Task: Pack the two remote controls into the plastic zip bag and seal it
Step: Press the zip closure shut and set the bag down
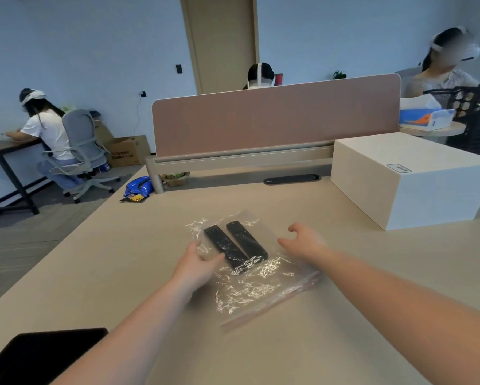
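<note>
two remotes [235,245] in zip bag [256,284], seal seemingly shut, open hands [197,263] alongside

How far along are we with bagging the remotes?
Done: both remote controls lie side by side inside the plastic zip bag on the desk. In hand: nothing gripped; the left hand rests open at the bag's left edge, the right hand hovers open beside it. Left: the zip strip at the near end; I cannot tell whether it is sealed.

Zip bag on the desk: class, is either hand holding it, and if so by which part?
Neither hand grips it. The left hand lies open with its fingers on the zip bag beside the two remote controls; the right hand hovers open, apart from it.
</note>
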